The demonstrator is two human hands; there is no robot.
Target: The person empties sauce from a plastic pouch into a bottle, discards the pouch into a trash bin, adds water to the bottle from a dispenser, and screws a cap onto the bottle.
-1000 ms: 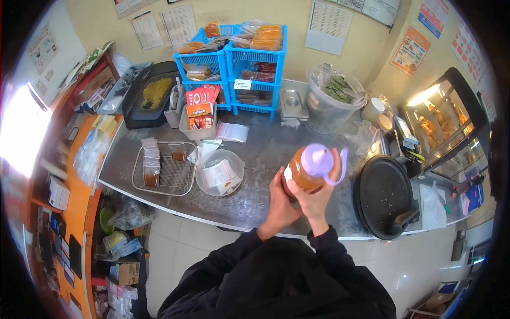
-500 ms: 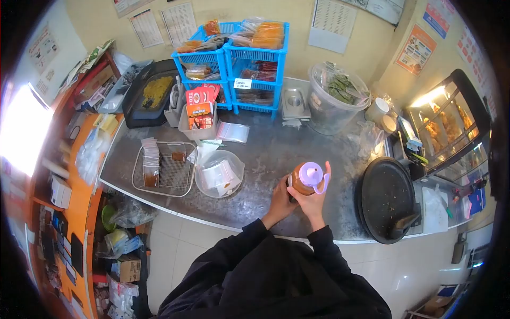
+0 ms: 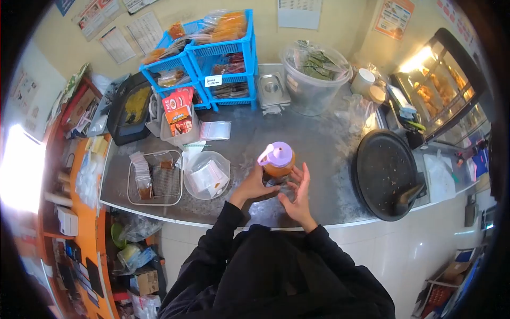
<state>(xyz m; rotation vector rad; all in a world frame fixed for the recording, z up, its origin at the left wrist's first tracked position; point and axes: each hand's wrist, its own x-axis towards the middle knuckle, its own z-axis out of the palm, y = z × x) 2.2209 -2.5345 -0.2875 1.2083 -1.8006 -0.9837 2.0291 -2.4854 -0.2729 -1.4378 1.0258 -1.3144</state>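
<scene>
A bottle of orange-brown sauce with a purple cap [image 3: 278,159] stands upright on the dark metal counter [image 3: 329,151], near its middle. My left hand [image 3: 254,186] is at the bottle's left side, fingers apart and partly hidden behind it; whether it touches the bottle is unclear. On the right, my right hand [image 3: 298,196] has its fingers spread beside the bottle, with nothing in them.
To the left are a wire basket [image 3: 179,187] with packets and a round plastic bowl [image 3: 227,175]. Blue stacked baskets [image 3: 228,48] and a clear bucket [image 3: 311,93] stand behind. On the right lies a black round pan [image 3: 385,170] near the lit display case [image 3: 438,87].
The bottle has moved left and come down onto the counter, its cap loop now turned left. My right hand has let go and opened. The view has shifted.
</scene>
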